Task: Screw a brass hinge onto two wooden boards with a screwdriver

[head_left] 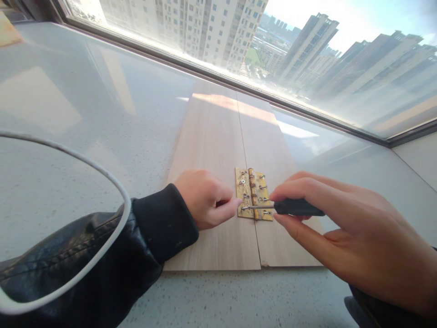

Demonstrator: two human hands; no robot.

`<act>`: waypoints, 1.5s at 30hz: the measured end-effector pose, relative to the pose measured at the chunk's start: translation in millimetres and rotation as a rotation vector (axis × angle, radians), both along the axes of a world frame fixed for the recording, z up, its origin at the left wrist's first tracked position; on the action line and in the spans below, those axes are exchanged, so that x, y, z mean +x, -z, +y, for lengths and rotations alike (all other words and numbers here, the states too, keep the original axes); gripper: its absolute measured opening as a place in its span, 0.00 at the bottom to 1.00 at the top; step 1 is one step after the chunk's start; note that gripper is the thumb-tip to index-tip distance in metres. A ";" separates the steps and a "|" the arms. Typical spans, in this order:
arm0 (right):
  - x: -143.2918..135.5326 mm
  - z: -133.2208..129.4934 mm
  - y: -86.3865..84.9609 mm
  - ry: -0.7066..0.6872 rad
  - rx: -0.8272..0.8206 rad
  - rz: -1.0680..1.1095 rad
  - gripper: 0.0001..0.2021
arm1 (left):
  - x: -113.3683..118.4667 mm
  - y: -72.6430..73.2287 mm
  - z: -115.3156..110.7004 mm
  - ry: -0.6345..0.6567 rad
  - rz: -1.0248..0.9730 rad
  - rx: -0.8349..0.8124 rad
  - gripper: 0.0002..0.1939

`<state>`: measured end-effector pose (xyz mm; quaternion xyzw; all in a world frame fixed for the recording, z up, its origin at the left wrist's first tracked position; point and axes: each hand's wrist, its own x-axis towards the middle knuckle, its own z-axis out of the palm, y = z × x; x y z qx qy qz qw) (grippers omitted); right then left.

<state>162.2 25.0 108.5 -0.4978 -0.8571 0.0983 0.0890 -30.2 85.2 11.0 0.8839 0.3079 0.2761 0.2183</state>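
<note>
A worn brass-coloured hinge (252, 193) lies open across the seam between two pale wooden boards (211, 136). Several screws stand in its holes, some tilted. My right hand (337, 218) grips the black handle of a screwdriver (298, 207), its shaft pointing left over the hinge. The screwdriver's tip meets a screw (243, 208) at the lower left of the hinge. My left hand (208, 200) is closed with curled fingers, its thumb side against the hinge's left edge beside that screw. Whatever its fingers may hold is hidden.
The boards rest on a speckled white surface (143, 123) beside a window with a dark frame (218, 77). A white cable (112, 182) loops across the left side, in front of my left sleeve. Sunlit patches fall on the far ends of the boards.
</note>
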 end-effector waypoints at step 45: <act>-2.5 4.5 8.8 0.061 0.119 0.050 0.09 | 0.2 0.0 0.8 0.002 0.010 -0.017 0.22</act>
